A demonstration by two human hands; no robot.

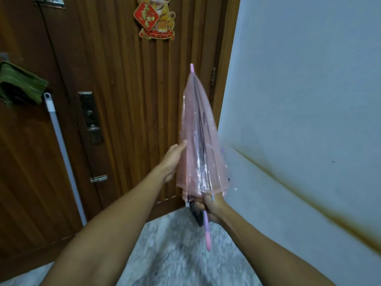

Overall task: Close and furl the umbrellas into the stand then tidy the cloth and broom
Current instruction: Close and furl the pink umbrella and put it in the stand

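Observation:
A pink see-through umbrella [198,141] is folded down and points upward in front of the wooden door. My right hand [213,207] grips it at the base of the canopy, above the pink handle that sticks out below. My left hand [172,159] lies flat against the canopy's left side, fingers straight. A broom handle [61,153], white and grey, leans on the door at the left. A green cloth [20,83] hangs at the far left. No umbrella stand is in view.
The brown wooden door [132,100] carries a lock plate [90,116] and a red and gold paper ornament [155,17]. A white wall [309,100] with a brown stain line stands to the right. Grey speckled floor [175,254] lies below.

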